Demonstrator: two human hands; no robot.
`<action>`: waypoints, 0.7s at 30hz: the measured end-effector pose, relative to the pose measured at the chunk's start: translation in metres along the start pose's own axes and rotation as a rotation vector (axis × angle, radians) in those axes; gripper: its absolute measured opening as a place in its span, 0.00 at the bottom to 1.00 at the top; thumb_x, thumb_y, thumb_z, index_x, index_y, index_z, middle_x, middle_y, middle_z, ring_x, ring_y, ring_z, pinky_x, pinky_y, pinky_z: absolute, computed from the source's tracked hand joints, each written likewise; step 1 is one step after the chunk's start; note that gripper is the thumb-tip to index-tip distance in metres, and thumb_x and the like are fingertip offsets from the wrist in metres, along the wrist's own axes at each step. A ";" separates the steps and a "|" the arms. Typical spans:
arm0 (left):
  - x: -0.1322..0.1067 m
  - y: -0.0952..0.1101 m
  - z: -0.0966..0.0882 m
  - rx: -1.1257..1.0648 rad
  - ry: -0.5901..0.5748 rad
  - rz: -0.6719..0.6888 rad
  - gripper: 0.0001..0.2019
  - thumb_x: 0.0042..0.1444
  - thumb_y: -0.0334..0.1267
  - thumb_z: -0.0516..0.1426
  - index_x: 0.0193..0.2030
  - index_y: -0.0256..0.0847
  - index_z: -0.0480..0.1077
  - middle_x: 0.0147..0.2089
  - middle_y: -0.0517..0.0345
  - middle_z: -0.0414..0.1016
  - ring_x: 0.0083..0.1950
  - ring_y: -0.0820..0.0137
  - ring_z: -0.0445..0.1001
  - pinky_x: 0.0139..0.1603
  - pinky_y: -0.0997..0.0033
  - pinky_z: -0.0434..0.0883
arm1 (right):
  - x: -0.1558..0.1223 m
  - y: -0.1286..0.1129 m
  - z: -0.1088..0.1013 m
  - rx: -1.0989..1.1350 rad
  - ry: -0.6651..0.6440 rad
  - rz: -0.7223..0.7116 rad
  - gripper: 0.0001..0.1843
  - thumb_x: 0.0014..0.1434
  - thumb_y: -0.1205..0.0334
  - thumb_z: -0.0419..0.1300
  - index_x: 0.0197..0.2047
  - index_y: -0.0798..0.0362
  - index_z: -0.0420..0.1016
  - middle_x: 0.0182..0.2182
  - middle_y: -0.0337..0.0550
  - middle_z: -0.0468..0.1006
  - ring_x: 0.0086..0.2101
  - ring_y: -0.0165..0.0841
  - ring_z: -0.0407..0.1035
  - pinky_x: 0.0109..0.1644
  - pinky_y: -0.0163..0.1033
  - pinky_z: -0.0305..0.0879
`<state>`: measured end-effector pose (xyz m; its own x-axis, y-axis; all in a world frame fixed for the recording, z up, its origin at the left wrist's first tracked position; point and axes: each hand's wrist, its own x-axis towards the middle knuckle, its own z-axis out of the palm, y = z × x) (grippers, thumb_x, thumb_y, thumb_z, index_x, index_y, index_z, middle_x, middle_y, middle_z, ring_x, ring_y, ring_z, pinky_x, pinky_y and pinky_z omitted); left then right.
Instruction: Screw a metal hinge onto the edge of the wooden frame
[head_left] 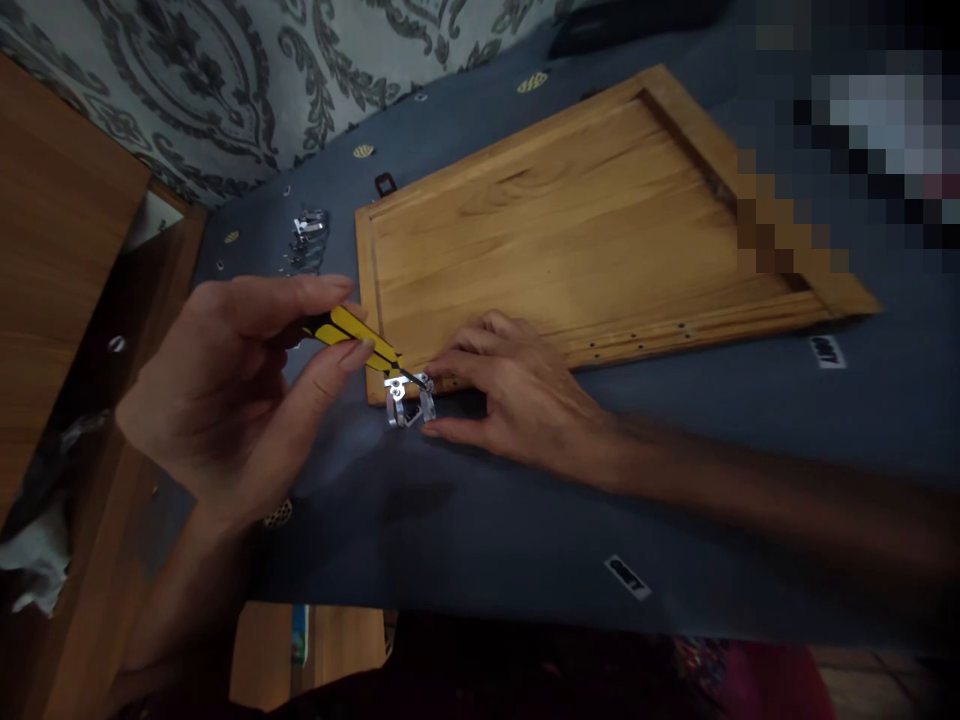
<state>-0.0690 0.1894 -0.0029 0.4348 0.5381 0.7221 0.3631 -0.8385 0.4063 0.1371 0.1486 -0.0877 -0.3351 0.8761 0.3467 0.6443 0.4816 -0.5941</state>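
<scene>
A screwdriver with a yellow and black handle (361, 336) is pinched between the thumb and fingers of my left hand (247, 370). Its tip points right and down, at the metal hinge (405, 395) on the near left corner of a wooden cabinet door (517, 230). My right hand (517, 385) steadies that hinge, thumb below and fingers above, with the other fingers resting on the door's frame. Whether the tip sits in a screw is too small to tell.
Loose metal hardware (307, 235) lies on the dark blue cloth (510, 530) beyond my left hand. A brown handle (385, 184) juts from the door's far edge. Wooden furniture (60, 230) stands at the left, and a patterned wall covering (202, 80) rises behind.
</scene>
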 end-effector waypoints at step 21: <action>0.007 0.008 -0.008 -0.122 -0.100 -0.078 0.20 0.59 0.28 0.67 0.55 0.56 0.79 0.47 0.61 0.82 0.47 0.62 0.83 0.46 0.55 0.87 | 0.000 -0.002 -0.003 -0.005 -0.032 0.020 0.23 0.56 0.49 0.75 0.49 0.55 0.84 0.39 0.49 0.79 0.44 0.45 0.68 0.50 0.50 0.65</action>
<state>-0.0699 0.1859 0.0099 0.4913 0.6028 0.6287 0.2991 -0.7947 0.5283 0.1378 0.1477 -0.0837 -0.3439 0.8860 0.3109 0.6545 0.4636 -0.5972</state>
